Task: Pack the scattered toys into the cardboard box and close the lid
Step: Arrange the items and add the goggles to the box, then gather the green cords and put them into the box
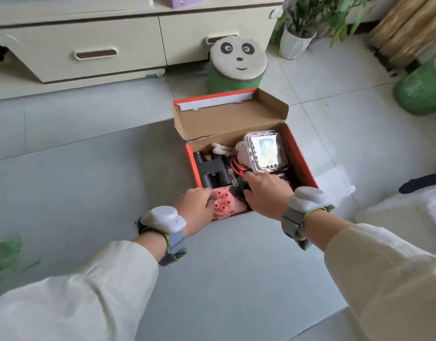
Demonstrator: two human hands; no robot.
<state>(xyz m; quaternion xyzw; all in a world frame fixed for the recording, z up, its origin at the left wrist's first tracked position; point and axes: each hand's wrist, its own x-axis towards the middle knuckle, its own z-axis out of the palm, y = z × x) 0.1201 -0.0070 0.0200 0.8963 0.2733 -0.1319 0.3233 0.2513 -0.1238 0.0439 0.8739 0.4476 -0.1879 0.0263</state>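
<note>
Sleeves (93, 291), cream, two, nearest the camera; each forearm ends in a grey wrist strap carrying a white rounded device.

Left hand (196, 207): at the near left corner of the cardboard box, fingers curled around a pink plastic toy (223, 201) with round holes on its face; grasping it.

Right hand (267, 191): over the near middle of the box, palm down, fingers bent onto a dark item (244, 189) among the contents. Whether it grips or merely presses that item cannot be told.

Cardboard box (303, 166): on the tiled floor (89, 168), centre of scene, orange-red outside, brown inside. Lid (226, 116) open, standing up at the far side.

Contents: black binoculars (212, 169) at left; white plush figure (226, 150) at the far middle; clear plastic case (265, 151) with a pale card inside, at the far right, lying on top of other things; red looped item (236, 166) between binoculars and case.

Surroundings: panda-face stool (237, 64) with green sides, just beyond the box; cream drawer cabinet (89, 45) far left; potted plant (298, 33) in a white pot far right; second green stool (421, 92) at the right edge.
</note>
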